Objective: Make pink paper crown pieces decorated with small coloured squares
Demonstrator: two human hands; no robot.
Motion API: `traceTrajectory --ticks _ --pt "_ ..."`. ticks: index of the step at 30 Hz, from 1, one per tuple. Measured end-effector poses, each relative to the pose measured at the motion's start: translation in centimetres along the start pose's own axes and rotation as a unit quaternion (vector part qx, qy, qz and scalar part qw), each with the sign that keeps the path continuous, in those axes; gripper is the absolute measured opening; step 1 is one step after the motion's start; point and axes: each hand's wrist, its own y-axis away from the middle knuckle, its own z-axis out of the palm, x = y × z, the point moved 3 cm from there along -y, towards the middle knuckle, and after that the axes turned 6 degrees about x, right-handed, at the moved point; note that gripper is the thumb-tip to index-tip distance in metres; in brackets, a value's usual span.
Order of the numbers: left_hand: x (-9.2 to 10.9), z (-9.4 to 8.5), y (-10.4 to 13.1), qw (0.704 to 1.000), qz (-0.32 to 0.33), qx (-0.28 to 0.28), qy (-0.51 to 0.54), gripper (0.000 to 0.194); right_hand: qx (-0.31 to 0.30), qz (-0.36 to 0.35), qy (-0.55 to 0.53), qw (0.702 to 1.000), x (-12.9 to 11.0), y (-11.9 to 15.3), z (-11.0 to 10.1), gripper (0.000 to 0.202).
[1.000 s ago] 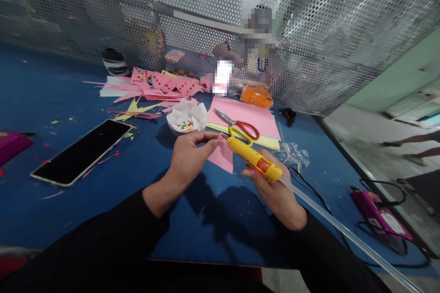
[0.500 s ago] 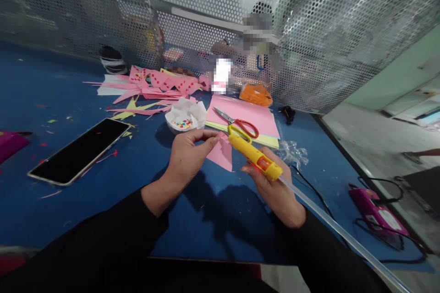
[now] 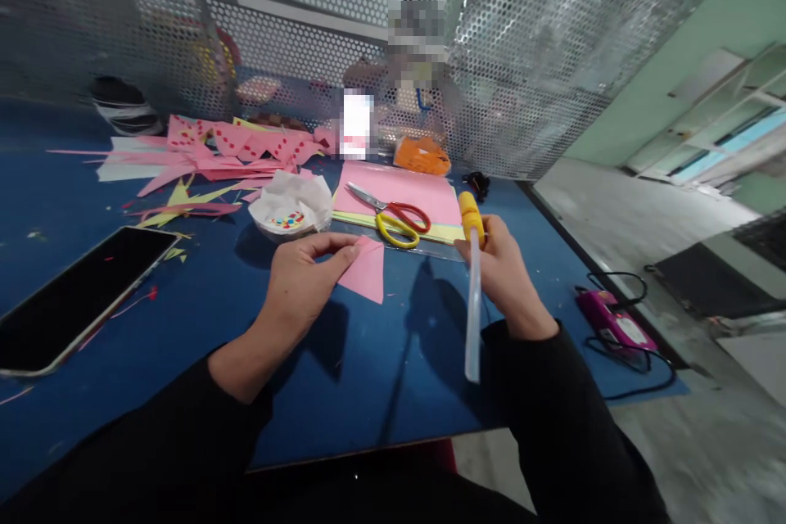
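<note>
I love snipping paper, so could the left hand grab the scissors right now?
Probably, if it frees its grip: the left hand pinches pink paper, but the scissors lie nearby on the paper stack, with nothing covering them.

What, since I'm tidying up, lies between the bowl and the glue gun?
In the head view, a stack of coloured paper with scissors on top lies between the bowl and the glue gun in the right hand.

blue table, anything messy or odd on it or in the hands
Pink strips and yellow scraps lie jumbled left of the bowl, messier than the flat paper stack. A clear stick juts well out of the yellow glue gun in the right hand, perhaps normally.
</note>
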Motion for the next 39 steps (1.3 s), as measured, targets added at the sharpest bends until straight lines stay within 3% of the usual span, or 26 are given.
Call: traceTrajectory --ticks 3,7,11,15,21,23,25,27,28,31,32,35,39 --pt "-0.2 0.3 0.1 1.0 -0.008 -0.012 0.004 0.012 0.034 -0.003 0.156 0.987 2.0 -1.5 -1.6 0.03" --pt "-0.1 0.5 0.3 1.0 -0.01 -0.013 0.005 0.012 -0.004 0.017 0.338 0.941 3.8 -2.0 -2.7 0.023" --pt "0.2 0.4 0.3 1.0 -0.009 -0.008 0.004 0.011 -0.036 0.021 0.379 0.924 4.6 -1.9 -2.9 0.016" --pt "0.0 0.5 0.4 1.0 -0.003 -0.009 0.01 0.01 -0.057 0.023 0.418 0.907 4.8 -1.6 -2.9 0.021" --pt "-0.3 0.8 0.7 1.0 -0.01 -0.025 0.016 0.011 -0.053 0.005 0.443 0.895 3.9 -1.0 -3.4 0.023" --pt "-0.2 0.8 0.8 0.999 -0.013 -0.03 0.014 0.01 0.007 -0.022 0.401 0.916 2.4 -0.7 -3.6 0.024" --pt "-0.1 0.9 0.9 0.999 -0.018 -0.037 0.017 0.01 0.078 -0.066 0.262 0.96 0.2 0.0 -3.2 0.026" --pt "0.0 1.0 1.1 0.998 -0.022 -0.044 0.025 0.011 0.062 -0.094 0.058 0.992 -2.1 1.1 -1.9 0.025" --pt "0.1 1.0 1.1 0.998 -0.023 -0.047 0.029 0.012 0.004 -0.091 -0.027 0.995 -3.0 1.7 -0.8 0.024" --pt "0.3 1.2 1.4 0.997 -0.02 -0.059 0.038 0.014 -0.165 -0.013 -0.208 0.964 -4.8 3.7 2.5 0.025" --pt "0.3 1.3 1.5 0.997 -0.019 -0.066 0.041 0.014 -0.196 0.018 -0.244 0.95 -5.0 4.2 3.3 0.025" --pt "0.2 1.5 1.5 0.995 -0.019 -0.087 0.048 0.015 -0.217 0.091 -0.307 0.922 -5.0 4.8 4.4 0.022" --pt "0.1 1.6 1.4 0.995 0.016 -0.098 0.032 0.014 -0.209 0.128 -0.338 0.909 -4.6 4.9 4.5 0.018"
